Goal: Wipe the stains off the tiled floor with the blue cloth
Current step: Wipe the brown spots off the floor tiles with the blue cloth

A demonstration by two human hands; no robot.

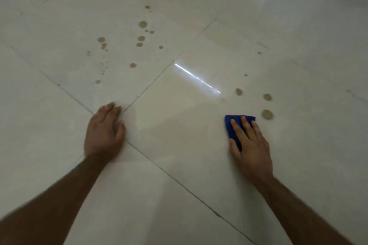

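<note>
Blue cloth: folded, flat on the tiled floor, right side, pinned under the right hand, fingers straight. Left hand: flat on the tile, bracing, holding nothing. Brown stain: just right of the cloth; others farther off, far left. Step: wiping under way. Next, probably: slide the cloth right.

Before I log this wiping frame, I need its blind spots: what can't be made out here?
Head view only:
- Most of the blue cloth is hidden under the right hand; floor beneath unseen.
- Floor under the left hand is hidden.
- Far specks near the brown stains are too small to judge.
- The frame's edges are blurred; both arms are cut off below.
</note>
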